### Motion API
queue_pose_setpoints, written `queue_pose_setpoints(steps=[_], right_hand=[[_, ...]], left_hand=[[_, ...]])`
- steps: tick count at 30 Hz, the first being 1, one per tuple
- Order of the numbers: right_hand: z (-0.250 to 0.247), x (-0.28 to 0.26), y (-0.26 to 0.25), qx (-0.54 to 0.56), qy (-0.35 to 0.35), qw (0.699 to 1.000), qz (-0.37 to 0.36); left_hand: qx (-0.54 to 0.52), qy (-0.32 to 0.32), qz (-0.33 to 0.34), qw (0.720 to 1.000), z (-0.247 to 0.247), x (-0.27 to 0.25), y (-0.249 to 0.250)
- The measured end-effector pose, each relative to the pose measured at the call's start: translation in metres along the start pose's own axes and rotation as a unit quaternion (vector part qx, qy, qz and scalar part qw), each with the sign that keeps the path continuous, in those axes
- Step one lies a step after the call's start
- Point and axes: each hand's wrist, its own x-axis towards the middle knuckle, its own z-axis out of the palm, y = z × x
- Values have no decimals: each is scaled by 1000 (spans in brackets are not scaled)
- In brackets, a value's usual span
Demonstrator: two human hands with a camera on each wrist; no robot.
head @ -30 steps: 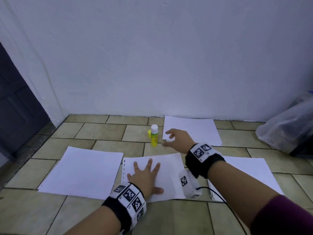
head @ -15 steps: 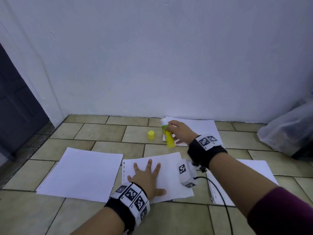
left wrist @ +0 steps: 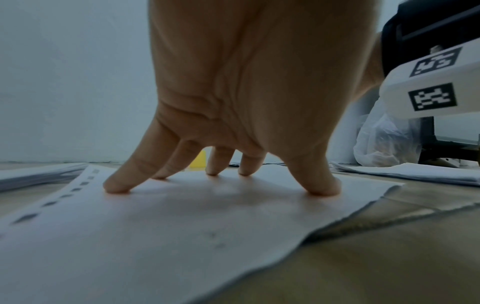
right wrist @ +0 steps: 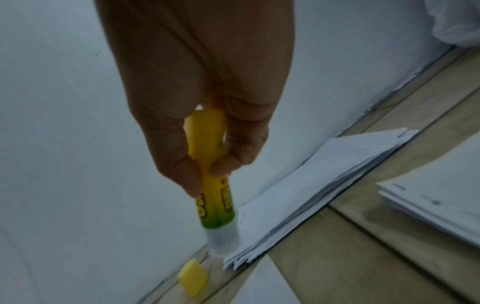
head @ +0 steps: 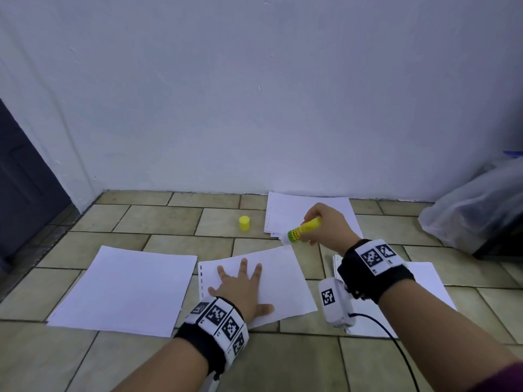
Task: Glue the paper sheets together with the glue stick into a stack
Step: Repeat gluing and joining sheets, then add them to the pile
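The middle sheet [head: 278, 281] lies between the left pile [head: 127, 290] and the right pile [head: 424, 281]; the cap [head: 244, 223] stands farther off, left of the far pile [head: 285, 210].

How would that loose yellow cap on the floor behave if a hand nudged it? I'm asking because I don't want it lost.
The yellow cap looks small and hollow, so it is probably very light and would skid easily on the smooth tiles. It stands on its end now, apart from the papers; being short and cylindrical, it could tip and then likely roll if knocked sideways.
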Motion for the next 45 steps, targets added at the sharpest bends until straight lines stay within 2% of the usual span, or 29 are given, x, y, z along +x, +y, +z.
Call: queue_pose_setpoints(steps=[3, 6, 15, 21, 37, 39, 42, 45], right_hand=[[7, -1, 5, 39, 47, 997, -42], [20, -3, 9, 8, 54, 997, -46], [42, -4, 15, -75, 6, 996, -46], [35, -16, 17, -130, -34, 987, -86], [3, -81, 31, -135, -130, 973, -132], [-4, -78, 32, -102, -163, 974, -118], [-14, -72, 36, -8, -194, 979, -54], [-21, -68, 38, 129, -147, 980, 22]], left_hand=[[-3, 7, 0, 1000, 2, 1, 0], [-4, 9, 1, 1000, 3, 1, -1], [-1, 15, 2, 1000, 0, -2, 0], [0, 19, -2, 1000, 2, -1, 0], [10, -1, 28, 1000, -10, -6, -1], [13, -8, 38, 999, -15, -7, -4], [55, -18, 51, 997, -24, -11, -8], [145, -28, 58, 987, -28, -16, -11]])
